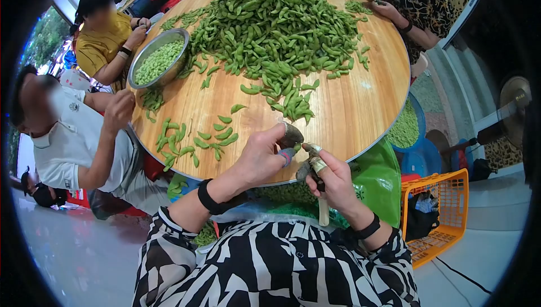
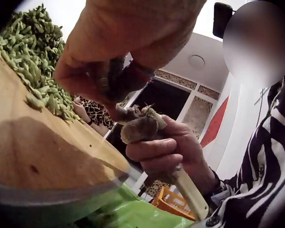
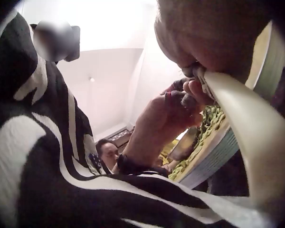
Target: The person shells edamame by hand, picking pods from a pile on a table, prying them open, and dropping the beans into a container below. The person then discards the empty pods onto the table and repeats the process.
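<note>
Nearest the right wrist camera, a pale handle (image 3: pixel 256 133) projects below the right hand (image 1: pixel 339 187), whose fingers are curled around it in a firm grip; the working end is hidden among the fingers. Directly opposite, the left hand (image 1: pixel 258 155) has its fingers curled, with thumb and finger pinching what appears to be a small green pod (image 1: pixel 297 147). Dark covers (image 1: pixel 292 133) sheathe the fingertips, which partly mask the contact. Handling, by judgement: each pod should be very light, with a pliable but fibrous skin that may slip if moist; the seeds inside are probably firm yet easily bruised by a hard squeeze. Take hold across the flat sides near one end, using light fingertip pressure and leaving the seam accessible. Grasp the handle along its shaft, where it is presumably stiff and steady. Just beyond and to the left of the left hand, loose pods (image 1: pixel 227 134) lie singly on the round wooden table (image 1: pixel 355 118). Directly ahead of both hands stands a large pod heap (image 1: pixel 276 25); ahead and further left, a metal bowl (image 1: pixel 173 72) holds loose green beans. Beside the right hand, below table level, lies a glossy green bag (image 1: pixel 376 183).
</note>
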Available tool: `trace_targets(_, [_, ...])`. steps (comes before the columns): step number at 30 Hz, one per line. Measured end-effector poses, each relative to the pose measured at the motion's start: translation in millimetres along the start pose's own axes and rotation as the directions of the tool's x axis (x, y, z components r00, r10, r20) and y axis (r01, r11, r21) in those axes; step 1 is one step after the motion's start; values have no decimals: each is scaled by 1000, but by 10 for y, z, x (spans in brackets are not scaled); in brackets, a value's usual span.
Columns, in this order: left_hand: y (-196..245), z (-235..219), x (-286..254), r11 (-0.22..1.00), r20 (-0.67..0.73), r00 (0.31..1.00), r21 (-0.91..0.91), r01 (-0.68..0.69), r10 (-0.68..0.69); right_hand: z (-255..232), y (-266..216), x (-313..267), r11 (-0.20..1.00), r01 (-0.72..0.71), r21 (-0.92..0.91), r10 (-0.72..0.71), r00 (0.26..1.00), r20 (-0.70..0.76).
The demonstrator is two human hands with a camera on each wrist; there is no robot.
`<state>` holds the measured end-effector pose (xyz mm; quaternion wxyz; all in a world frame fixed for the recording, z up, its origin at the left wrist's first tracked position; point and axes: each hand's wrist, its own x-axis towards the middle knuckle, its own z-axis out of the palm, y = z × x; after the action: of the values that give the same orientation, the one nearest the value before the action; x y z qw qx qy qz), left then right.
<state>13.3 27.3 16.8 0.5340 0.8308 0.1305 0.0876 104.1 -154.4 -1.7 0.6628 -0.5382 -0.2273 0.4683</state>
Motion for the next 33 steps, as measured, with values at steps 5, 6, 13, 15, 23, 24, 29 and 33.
trace_targets(5, [-109, 138, -26, 907, 49, 999, -420, 42, -24, 47, 26, -17, 999, -10, 44, 9, 1000, 21])
trace_targets(6, [-90, 139, -46, 920, 43, 998, -388, 61, -49, 64, 14, -28, 999, -4, 37, 3, 1000, 18])
trace_targets(13, [-126, 143, -93, 888, 5, 1000, -460, 16, -15, 44, 66, -32, 995, 54, 86, -60, 996, 69])
trace_targets(15, [-101, 142, -111, 917, -15, 1000, -399, -13, 8, 83, 36, -32, 997, 66, 50, -68, 997, 38])
trace_targets(23, [-71, 163, -124, 944, -49, 998, -323, -63, 49, 57, 44, -48, 984, 135, -114, -138, 990, -12])
trace_targets(24, [-73, 168, -94, 877, -18, 1000, -481, -7, -2, 37, 44, -52, 979, 154, -137, -156, 988, -8])
trace_targets(29, [-96, 203, -38, 596, 128, 986, -786, 167, -108, -66, 33, -117, 969, 202, -139, -198, 979, 42])
trace_targets(33, [22, 253, -20, 416, 267, 936, -842, 343, -231, -182, 7, -172, 891, 301, -341, -284, 954, 100])
